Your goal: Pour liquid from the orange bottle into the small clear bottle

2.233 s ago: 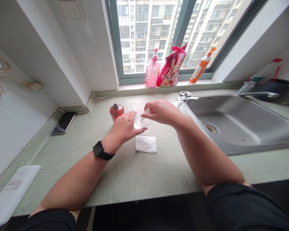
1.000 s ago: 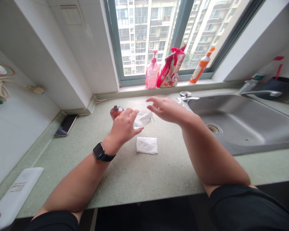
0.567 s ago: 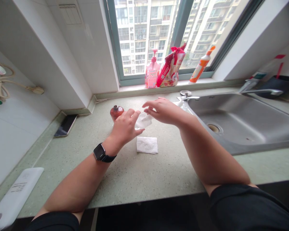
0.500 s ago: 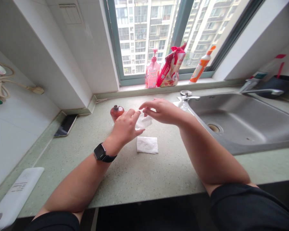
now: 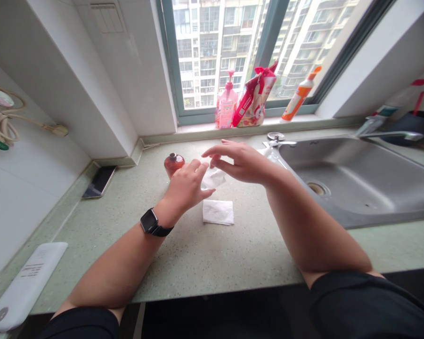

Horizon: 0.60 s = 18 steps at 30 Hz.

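My left hand is over the counter with its fingers bent and its thumb held apart. The fingertips of my right hand come down close to the left fingertips, its forefinger stretched out and thumb apart from it. Whether the two hands touch is hard to make out. Behind and below them lies a crumpled white sheet, partly hidden. Just behind my left hand stands a reddish-brown bottle with a dark top, its lower part covered by the hand. Nearer me, a folded white tissue lies flat.
A steel sink is set into the counter on the right. A phone and a long white device lie left. On the sill stand a pink pump bottle, a red bag and an orange bottle.
The whole view has shifted slightly to the left, so everything sits a little further right. My hands keep nearly the same pose, the right fingertips marginally nearer the left ones.
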Motion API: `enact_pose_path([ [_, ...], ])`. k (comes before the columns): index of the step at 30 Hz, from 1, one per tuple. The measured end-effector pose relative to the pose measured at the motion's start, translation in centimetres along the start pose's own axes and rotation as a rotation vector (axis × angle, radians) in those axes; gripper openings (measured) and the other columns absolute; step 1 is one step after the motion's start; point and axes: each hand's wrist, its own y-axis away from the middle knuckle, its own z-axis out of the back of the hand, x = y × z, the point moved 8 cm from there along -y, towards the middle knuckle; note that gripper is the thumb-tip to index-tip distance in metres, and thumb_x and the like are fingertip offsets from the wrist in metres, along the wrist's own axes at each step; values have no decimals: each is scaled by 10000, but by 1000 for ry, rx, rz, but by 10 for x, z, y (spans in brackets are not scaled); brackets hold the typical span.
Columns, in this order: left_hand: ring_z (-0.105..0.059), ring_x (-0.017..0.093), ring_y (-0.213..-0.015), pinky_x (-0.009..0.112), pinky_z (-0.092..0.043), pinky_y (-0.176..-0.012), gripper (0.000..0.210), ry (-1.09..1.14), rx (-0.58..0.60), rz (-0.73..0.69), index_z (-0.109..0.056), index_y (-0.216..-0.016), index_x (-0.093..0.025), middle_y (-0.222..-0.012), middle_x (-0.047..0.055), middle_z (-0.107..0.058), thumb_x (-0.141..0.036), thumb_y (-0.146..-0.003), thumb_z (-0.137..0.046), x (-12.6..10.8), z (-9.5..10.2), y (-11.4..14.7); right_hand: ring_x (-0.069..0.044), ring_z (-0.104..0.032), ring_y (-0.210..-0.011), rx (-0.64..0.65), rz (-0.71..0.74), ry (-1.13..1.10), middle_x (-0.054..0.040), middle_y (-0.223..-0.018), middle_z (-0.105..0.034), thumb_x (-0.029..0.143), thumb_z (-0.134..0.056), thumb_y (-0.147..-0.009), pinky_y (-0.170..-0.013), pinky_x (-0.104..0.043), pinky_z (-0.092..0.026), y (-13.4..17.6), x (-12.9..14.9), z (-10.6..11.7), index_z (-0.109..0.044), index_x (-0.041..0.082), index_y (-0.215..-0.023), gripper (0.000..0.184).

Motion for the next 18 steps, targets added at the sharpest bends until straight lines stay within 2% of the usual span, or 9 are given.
enact_pose_path([
  [2,-688,324,-1109,419,-571,-874,655,7,-7,2,-567,-1380,-202,-1276,126,-693,-463,-862,-870,0,1,0,-223,-723,-1020,-116,-54,14,-64,-1118,-818,375,-502,-1081,-963,-380,-500,1,-5,13,-712,234,-1322,350],
  [4,-689,325,-1119,422,-570,-896,658,11,-13,5,-569,-1386,-202,-1282,126,-693,-459,-862,-873,0,1,0,-243,-729,-1001,-174,-164,85,-77,-1086,-824,395,-486,-1086,-931,-383,-495,3,-15,19,-702,214,-1345,382],
  [5,-690,325,-1122,422,-569,-903,656,12,-15,5,-570,-1388,-203,-1281,126,-692,-459,-864,-871,1,2,0,-254,-730,-977,-157,-225,125,-81,-1049,-828,419,-481,-1088,-908,-387,-491,4,-21,18,-712,209,-1329,394],
  [7,-691,325,-1121,420,-566,-902,653,12,-14,7,-570,-1394,-206,-1274,127,-691,-461,-870,-864,1,1,0,-264,-726,-932,-47,-306,165,-85,-985,-829,474,-479,-1090,-843,-378,-479,5,-29,9,-743,210,-1267,413],
  [9,-691,324,-1111,417,-564,-885,647,8,-4,7,-571,-1391,-206,-1265,126,-691,-464,-872,-860,1,0,0,-243,-721,-891,72,-297,118,-72,-966,-829,498,-467,-1096,-798,-352,-464,4,-27,-2,-761,222,-1222,422],
  [11,-690,323,-1103,417,-563,-875,636,7,9,7,-577,-1378,-203,-1261,124,-691,-463,-872,-859,1,-1,0,-211,-717,-871,102,-230,22,-47,-979,-829,507,-448,-1107,-795,-328,-460,3,-18,-5,-759,234,-1228,430],
  [13,-689,322,-1104,417,-561,-881,634,10,15,10,-580,-1374,-203,-1264,122,-692,-463,-870,-861,1,-1,0,-197,-717,-875,44,-199,-34,-37,-997,-829,538,-420,-1118,-809,-317,-460,2,-13,0,-751,237,-1238,463],
  [16,-686,325,-1125,417,-561,-897,651,10,9,19,-578,-1387,-200,-1279,125,-690,-463,-867,-868,1,0,0,-221,-717,-914,-64,-250,62,-64,-998,-821,573,-369,-1127,-845,-339,-449,3,-21,10,-753,217,-1170,526],
  [18,-686,327,-1132,419,-563,-900,662,8,7,18,-574,-1398,-196,-1287,127,-688,-462,-868,-868,1,1,0,-238,-712,-922,-29,-273,146,-78,-967,-812,567,-346,-1133,-867,-359,-435,4,-26,8,-756,206,-1084,548],
])
